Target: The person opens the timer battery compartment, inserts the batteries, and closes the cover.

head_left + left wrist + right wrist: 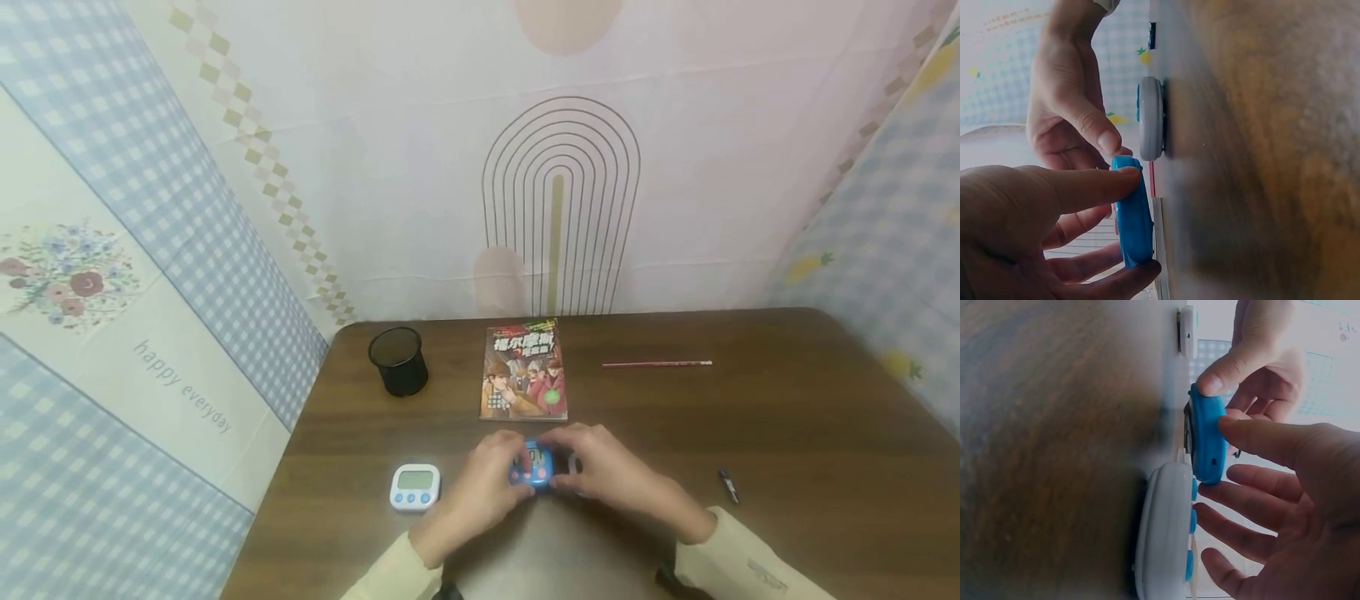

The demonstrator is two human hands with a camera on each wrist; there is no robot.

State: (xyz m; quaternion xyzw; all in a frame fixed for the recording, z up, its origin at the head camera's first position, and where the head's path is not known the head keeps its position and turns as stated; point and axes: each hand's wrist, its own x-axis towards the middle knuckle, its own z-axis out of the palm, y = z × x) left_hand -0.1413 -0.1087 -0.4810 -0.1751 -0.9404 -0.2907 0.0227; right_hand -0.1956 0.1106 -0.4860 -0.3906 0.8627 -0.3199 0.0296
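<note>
A blue digital timer (537,477) with pink buttons stands between both hands, just in front of the book. My left hand (487,482) grips it, the thumb on its near edge and fingers on the far side, as the left wrist view shows. From the other side my right hand (611,471) holds its right edge with thumb and fingertips; the remaining fingers (1235,531) are spread loosely. Close by the right hand lies a grey-white timer (1166,531) with blue buttons, mostly covered by that hand in the head view. Left of the left hand is another white timer (415,487).
A comic-style book (525,375) lies behind the hands. At the back left stands a black mesh pen cup (400,362). A red pencil (656,364) lies at the back right, and a small dark object (728,486) at the right. Patterned cloth hangs behind the brown table (810,400).
</note>
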